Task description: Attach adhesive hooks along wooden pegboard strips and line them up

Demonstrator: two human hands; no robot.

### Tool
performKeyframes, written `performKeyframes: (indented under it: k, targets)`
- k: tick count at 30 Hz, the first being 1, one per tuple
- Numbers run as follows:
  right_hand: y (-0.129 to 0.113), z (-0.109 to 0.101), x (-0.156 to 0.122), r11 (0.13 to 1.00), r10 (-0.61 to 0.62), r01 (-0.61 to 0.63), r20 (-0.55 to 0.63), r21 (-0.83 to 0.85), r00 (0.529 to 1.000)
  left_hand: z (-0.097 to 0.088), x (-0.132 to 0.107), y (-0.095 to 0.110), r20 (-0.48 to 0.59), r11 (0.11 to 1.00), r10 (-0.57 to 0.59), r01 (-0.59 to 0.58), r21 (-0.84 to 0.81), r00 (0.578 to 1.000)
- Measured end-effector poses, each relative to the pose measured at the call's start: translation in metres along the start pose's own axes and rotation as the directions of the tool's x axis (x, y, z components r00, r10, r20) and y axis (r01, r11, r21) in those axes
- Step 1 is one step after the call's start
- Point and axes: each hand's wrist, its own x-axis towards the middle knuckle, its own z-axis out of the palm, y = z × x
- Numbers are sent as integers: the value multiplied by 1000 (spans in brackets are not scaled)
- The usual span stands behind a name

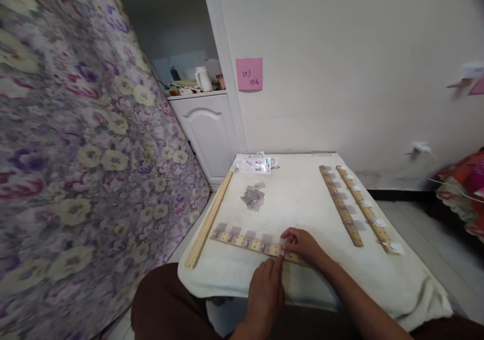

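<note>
A perforated wooden strip (242,241) lies across the near part of the table. Along it sit several small metal pieces (247,242), each with a clear plastic square (250,234) at its far side. My left hand (265,287) is at the strip's near edge, fingers closed together; their tips touch near a small shiny piece, and what they grip is hidden. Just beyond the strip, my right hand (304,245) has thumb and fingers pinched by that same piece. What lies between its fingertips is too small to make out.
Several loose metal pieces with clear squares (253,197) lie mid-table. Another perforated strip (209,219) runs along the left edge. Two strips with attached tags (342,206) lie at the right. Flat packets (251,164) rest at the back. A floral curtain (94,153) hangs left.
</note>
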Motion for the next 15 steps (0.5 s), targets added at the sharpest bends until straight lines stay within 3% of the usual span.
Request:
performKeyframes:
  k: [15]
  targets:
    - [-8,-9,-5,997,-74,75,-48,22,996,8,-6,-7,-126,997,65,-70,-33,990]
